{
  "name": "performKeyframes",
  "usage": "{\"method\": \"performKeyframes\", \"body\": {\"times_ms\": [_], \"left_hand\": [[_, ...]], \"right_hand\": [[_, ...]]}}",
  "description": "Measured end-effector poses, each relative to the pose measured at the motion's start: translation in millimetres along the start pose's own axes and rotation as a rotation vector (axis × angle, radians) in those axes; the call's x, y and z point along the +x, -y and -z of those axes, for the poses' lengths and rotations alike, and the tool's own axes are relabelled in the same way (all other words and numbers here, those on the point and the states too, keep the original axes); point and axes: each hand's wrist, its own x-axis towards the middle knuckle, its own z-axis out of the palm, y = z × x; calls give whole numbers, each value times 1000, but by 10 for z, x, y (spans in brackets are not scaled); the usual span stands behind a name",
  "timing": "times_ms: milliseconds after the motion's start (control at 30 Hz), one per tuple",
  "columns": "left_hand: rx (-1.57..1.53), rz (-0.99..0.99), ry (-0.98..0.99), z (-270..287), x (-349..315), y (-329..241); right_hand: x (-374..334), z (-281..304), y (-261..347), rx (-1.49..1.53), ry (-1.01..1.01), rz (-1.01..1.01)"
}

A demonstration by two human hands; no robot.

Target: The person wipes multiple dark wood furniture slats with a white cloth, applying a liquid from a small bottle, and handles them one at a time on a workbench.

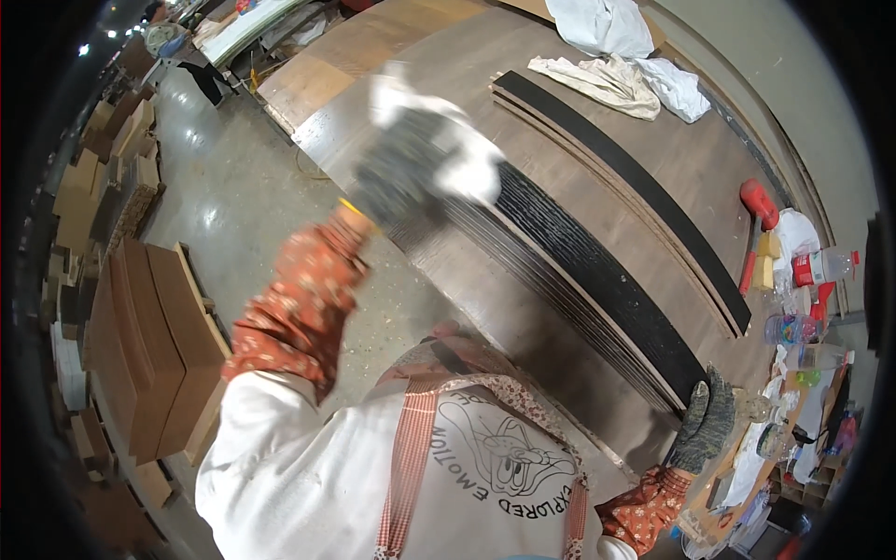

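Observation:
A stack of long black boards [597, 257] lies across the table, its top face dark and grained. Over the far left end of the stack, my left hand [401, 168], in a grey glove and smeared by motion, presses a white cloth [471, 168]. The cloth hangs out on both sides of the closed hand. My right hand [705, 420], also gloved, grips the near right end of the top board, its fingers together at the corner. Farther back lies a second, lower stack of black boards [625, 182], touched by neither hand.
Crumpled cloths [607, 84] and a white bag [602, 26] lie at the table's back. Along the right stand a red-handled tool [759, 205], yellow sponge blocks [765, 261] and plastic bottles [826, 268]. Brown panels [154, 345] stand on the floor at left; another person [182, 56] is far off.

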Motion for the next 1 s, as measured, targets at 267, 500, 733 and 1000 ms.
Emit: {"method": "performKeyframes", "body": {"times_ms": [267,500,733,1000], "left_hand": [[366,124,-419,816,304,72],[84,31,497,-124,294,-961],[485,101,-74,1019,83,871],[316,89,-259,1244,491,857]], "right_hand": [[58,148,169,-4,112,-123],[8,3,-120,-80,15,-116],[36,-28,60,-195,-84,-118],[-34,-45,132,-339,-209,-72]]}}
